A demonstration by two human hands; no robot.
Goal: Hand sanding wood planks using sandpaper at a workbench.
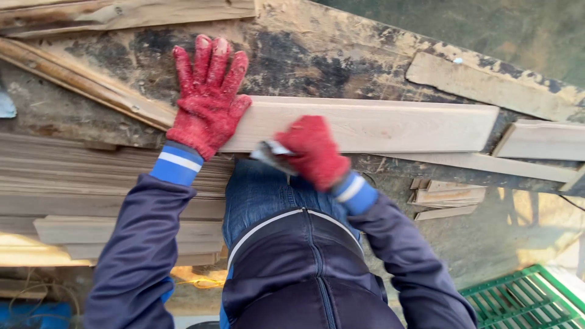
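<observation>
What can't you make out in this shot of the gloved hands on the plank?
Head view:
- Grey thing under the right hand: mostly covered by the glove, kind unclear.
- Plank, left end: hidden beneath the left hand.
- Green crate: cut off by the corner of the picture.

My right hand blurs over the grey scrap it grips, hiding part of the plank's near edge.

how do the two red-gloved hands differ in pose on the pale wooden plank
The left hand lies flat, fingers spread, on the pale wooden plank's end; the right hand is curled at its near edge. The left holds nothing; the right grips a small grey folded piece. Both wear red knit gloves with blue cuffs.
</observation>
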